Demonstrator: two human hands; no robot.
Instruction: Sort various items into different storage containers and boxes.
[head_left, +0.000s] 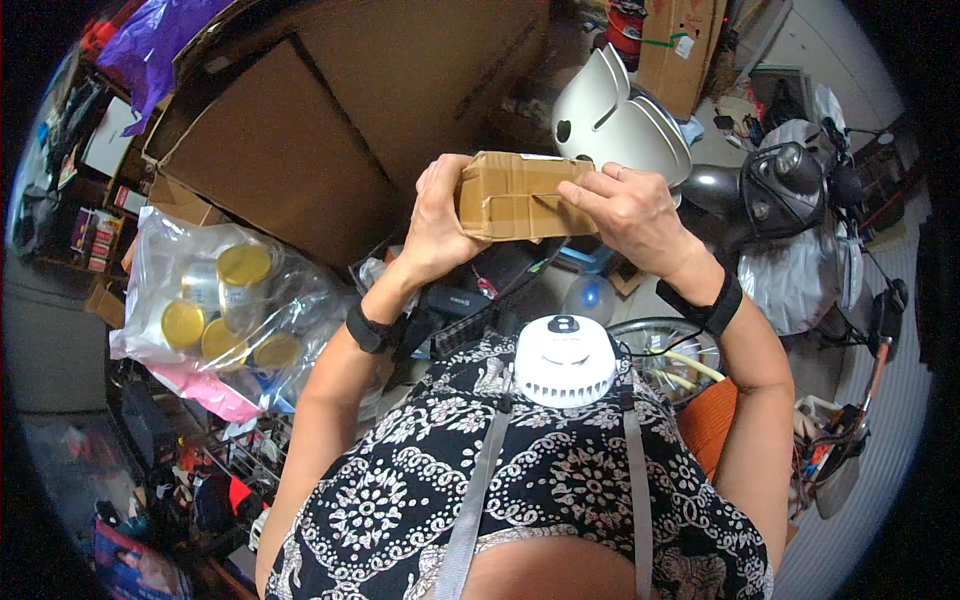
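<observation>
A small brown cardboard box (517, 214), wrapped in clear tape, is held up between my two hands. My left hand (441, 217) grips its left end, thumb underneath and fingers over the far side. My right hand (634, 214) is around the right end, its index finger and thumb at a slit along the middle of the face towards me. Whether that flap is loose cannot be seen clearly. A white label edge shows on the box's far upper rim. Black straps circle both wrists, and a cable runs from the right one.
A big open cardboard carton (300, 142) stands ahead on the left. Beside it lies a clear plastic bag (225, 300) holding several gold-lidded cans. White shell-like plastic pieces (622, 124) stand beyond my right hand, near a dark scooter (780, 187). A white portable fan (565, 361) hangs at my chest.
</observation>
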